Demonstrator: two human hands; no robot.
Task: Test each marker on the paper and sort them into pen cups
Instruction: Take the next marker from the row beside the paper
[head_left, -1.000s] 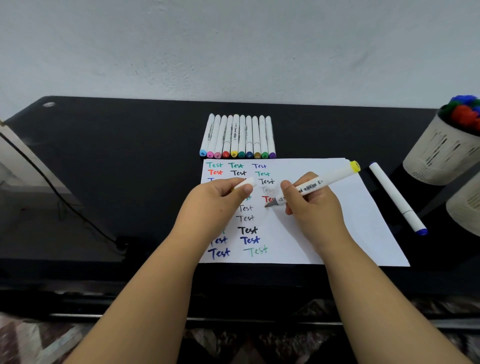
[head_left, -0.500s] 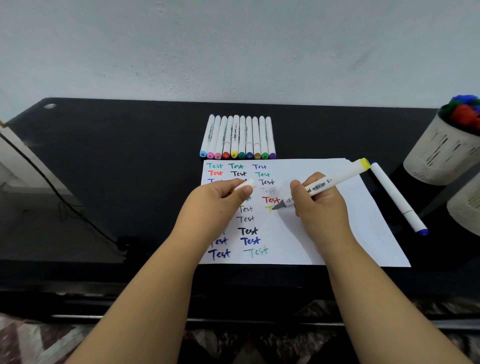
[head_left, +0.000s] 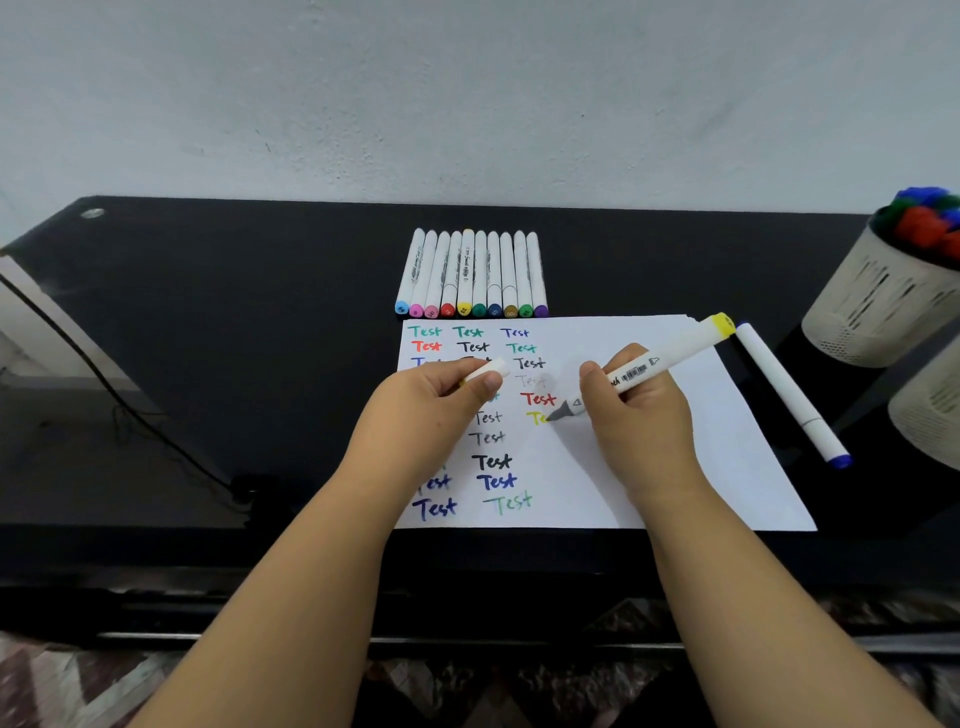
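A white paper (head_left: 727, 467) lies on the black desk, covered with "Test" written in several colours. My right hand (head_left: 641, 415) grips a white marker with a yellow end (head_left: 670, 356); its tip touches the paper at a fresh yellow "Te". My left hand (head_left: 431, 405) pinches the marker's white cap (head_left: 491, 370) above the paper's left part. A row of several white markers (head_left: 470, 275) lies behind the paper. Another white marker with a blue end (head_left: 789, 395) lies right of the paper. Two beige pen cups stand at the right: the far cup (head_left: 878, 306) holds coloured markers, the near cup (head_left: 930, 410) is partly cut off.
The black desk (head_left: 234, 312) stands against a pale wall. A dark cable (head_left: 104, 384) runs down at the desk's left side. A patterned floor shows below the desk's front edge.
My right hand has moved the marker tip down and right on the paper, and yellow letters have appeared under the red "Test". My left hand has stayed still with the cap.
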